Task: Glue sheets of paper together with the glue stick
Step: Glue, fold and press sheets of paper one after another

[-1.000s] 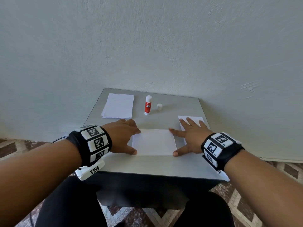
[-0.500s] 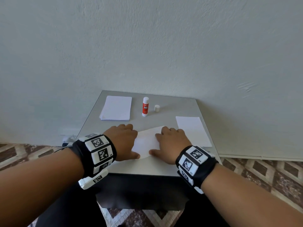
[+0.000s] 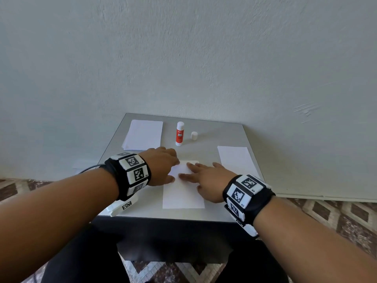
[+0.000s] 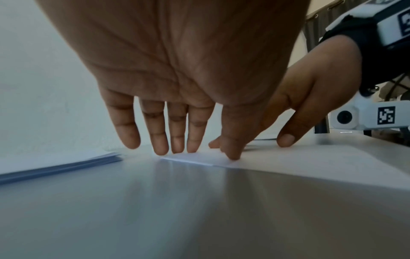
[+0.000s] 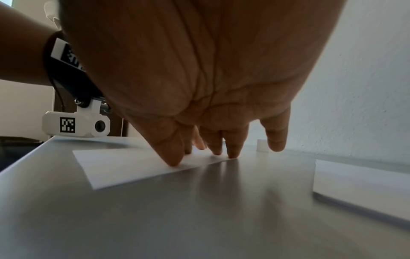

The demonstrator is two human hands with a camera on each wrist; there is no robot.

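Note:
A white paper sheet (image 3: pixel 181 193) lies lengthwise towards me on the grey table (image 3: pixel 210 152). My left hand (image 3: pixel 163 170) rests on its far left corner with straight fingers (image 4: pixel 195 133). My right hand (image 3: pixel 206 178) presses flat on the sheet's far part, fingertips (image 5: pixel 231 152) down on the paper (image 5: pixel 124 166). The red and white glue stick (image 3: pixel 180 133) stands uncapped at the back, its white cap (image 3: pixel 194 135) just right of it. Neither hand holds anything.
A stack of white sheets (image 3: pixel 143 134) lies at the back left, seen as a pile (image 4: pixel 55 163) beside my left fingers. Another sheet (image 3: pixel 236 160) lies at the right edge. A pale wall stands right behind the table; patterned floor lies below.
The sheet has turned from lying crosswise to lying lengthwise. My right hand came in from the sheet's right end onto its far part; my left hand shifted to the far left corner.

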